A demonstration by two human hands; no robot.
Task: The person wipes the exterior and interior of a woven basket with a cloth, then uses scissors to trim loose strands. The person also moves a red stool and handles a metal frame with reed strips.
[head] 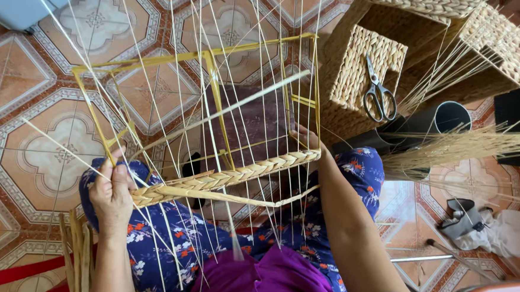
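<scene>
Weaving: person holds a yellow basket frame over the lap, long axis running left to right.
Left hand: gripping the braided band at its left end.
Right hand: fingers hidden, can't tell grip.
Far right: woven baskets, scissors on top.

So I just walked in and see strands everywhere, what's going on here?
A seated person is weaving a basket on a yellow wire frame resting on their lap. The left hand grips the frame's near corner at the end of a braided band; the right hand holds the far end. Scissors lie on a finished basket nearby.
</scene>
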